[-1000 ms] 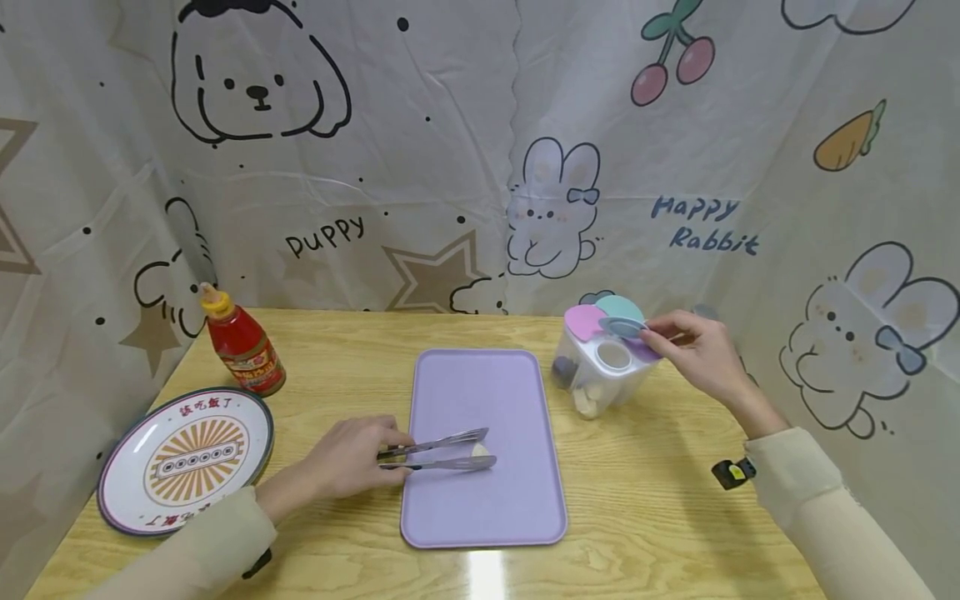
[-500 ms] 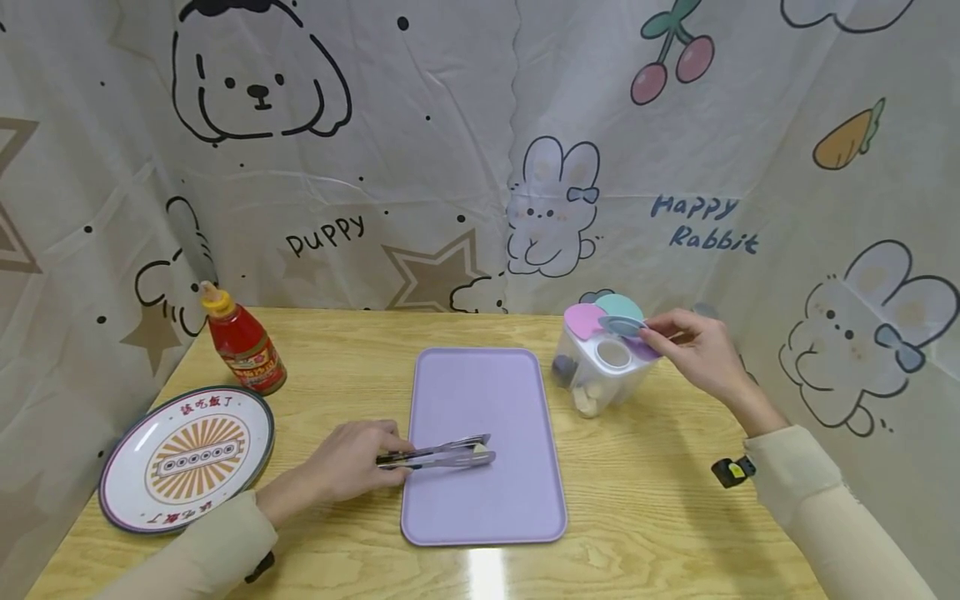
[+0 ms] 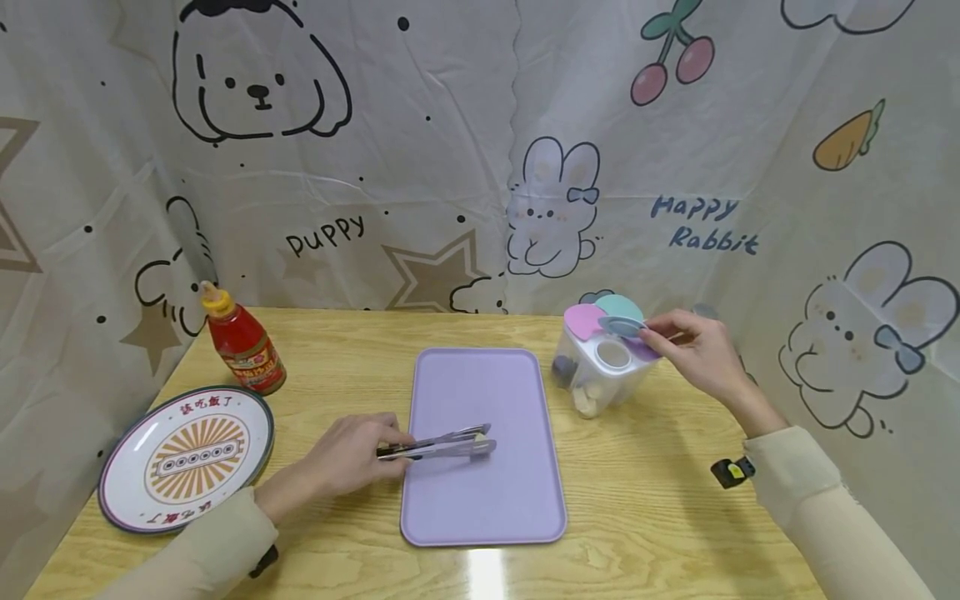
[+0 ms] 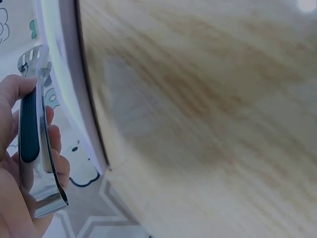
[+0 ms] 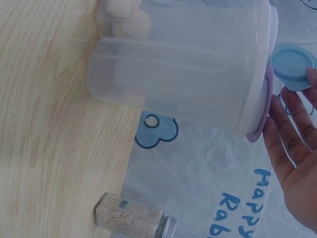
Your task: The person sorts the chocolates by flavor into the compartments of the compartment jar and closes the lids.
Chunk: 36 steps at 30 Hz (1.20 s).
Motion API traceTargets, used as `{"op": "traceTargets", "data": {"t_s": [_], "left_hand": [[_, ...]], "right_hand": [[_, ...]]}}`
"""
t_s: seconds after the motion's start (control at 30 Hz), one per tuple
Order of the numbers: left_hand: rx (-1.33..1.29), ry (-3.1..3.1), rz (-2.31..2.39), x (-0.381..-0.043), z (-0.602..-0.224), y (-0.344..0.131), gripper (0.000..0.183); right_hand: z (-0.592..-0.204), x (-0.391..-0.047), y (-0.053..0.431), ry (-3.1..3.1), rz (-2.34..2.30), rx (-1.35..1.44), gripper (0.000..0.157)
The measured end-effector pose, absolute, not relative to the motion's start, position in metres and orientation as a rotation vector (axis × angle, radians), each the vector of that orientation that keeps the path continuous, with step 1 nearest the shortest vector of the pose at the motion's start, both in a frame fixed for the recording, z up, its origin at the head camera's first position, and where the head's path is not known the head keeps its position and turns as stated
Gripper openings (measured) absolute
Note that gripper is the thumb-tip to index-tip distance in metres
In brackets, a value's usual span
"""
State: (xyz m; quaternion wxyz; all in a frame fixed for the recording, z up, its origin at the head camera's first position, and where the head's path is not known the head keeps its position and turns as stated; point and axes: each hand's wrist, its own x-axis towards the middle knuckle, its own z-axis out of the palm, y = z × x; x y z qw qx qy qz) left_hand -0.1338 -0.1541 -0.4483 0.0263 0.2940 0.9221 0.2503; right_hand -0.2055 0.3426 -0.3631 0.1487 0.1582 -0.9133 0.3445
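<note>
My left hand (image 3: pixel 352 454) grips metal tongs (image 3: pixel 435 448) with dark grips, over the lilac tray (image 3: pixel 487 512). A small pale piece (image 3: pixel 480 437) shows between the tong ends, which stand close together; it is mostly hidden. In the left wrist view, thumb and fingers wrap the tong handle (image 4: pixel 30 129). On the right, a clear container (image 3: pixel 611 383) with coloured lids has one round opening uncovered. My right hand (image 3: pixel 697 350) pinches the raised blue lid (image 5: pixel 292 62) between thumb and fingers, while other fingertips lie right at the purple lid (image 5: pixel 262 109). Pale lumps (image 5: pixel 131 22) sit inside the container.
A white patterned plate (image 3: pixel 240 417) lies at the left, with a red sauce bottle (image 3: pixel 247 350) behind it. Beyond the container stands a small glass jar (image 5: pixel 131 215) of beige grains. A printed cloth (image 3: pixel 450 167) hangs around the table's back and sides.
The tongs have narrowed around the pale piece, and their ends sit slightly farther up the tray. My right hand and the blue lid have not moved.
</note>
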Motion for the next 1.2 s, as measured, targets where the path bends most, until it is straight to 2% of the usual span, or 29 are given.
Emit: {"op": "traceTargets", "data": {"t_s": [0.57,1.2], "left_hand": [[1.012,2.917,0.718,-0.165,-0.403,-0.125,0.023],[1.142,2.896,0.670,-0.208,-0.356,-0.060,0.029]], "right_hand": [[-0.360,-0.204,0.340,-2.629,1.006,0.451,0.014],[-0.361,-0.204,0.339,-2.615,1.002,0.454,0.014]]}}
